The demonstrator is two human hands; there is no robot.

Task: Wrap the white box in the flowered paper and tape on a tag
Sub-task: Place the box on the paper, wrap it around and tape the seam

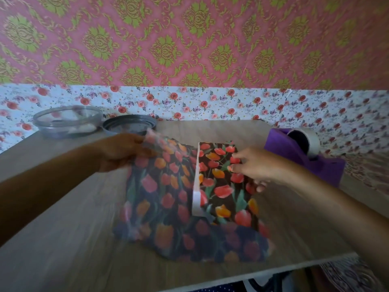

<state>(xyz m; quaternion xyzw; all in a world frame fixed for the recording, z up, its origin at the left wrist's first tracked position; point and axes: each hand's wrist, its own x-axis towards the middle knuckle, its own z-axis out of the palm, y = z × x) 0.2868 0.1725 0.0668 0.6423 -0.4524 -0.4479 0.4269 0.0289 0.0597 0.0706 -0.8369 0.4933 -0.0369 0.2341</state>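
Note:
The flowered paper (pixel 166 197), dark with red and orange tulips, lies in the middle of the wooden table (pixel 63 239). One flap is folded over the white box (pixel 196 186), of which only a thin white strip shows along the flap's left edge. My right hand (pixel 250 165) presses its fingers down on that folded flap. My left hand (pixel 124 150) grips the paper's far left edge and lifts it, blurred by motion. No tag is visible.
A purple tape dispenser (pixel 305 157) with a roll of tape stands at the right, close behind my right hand. A clear plastic bowl (pixel 67 121) and a grey round lid (pixel 129 124) sit at the back left. The table's front edge runs below the paper.

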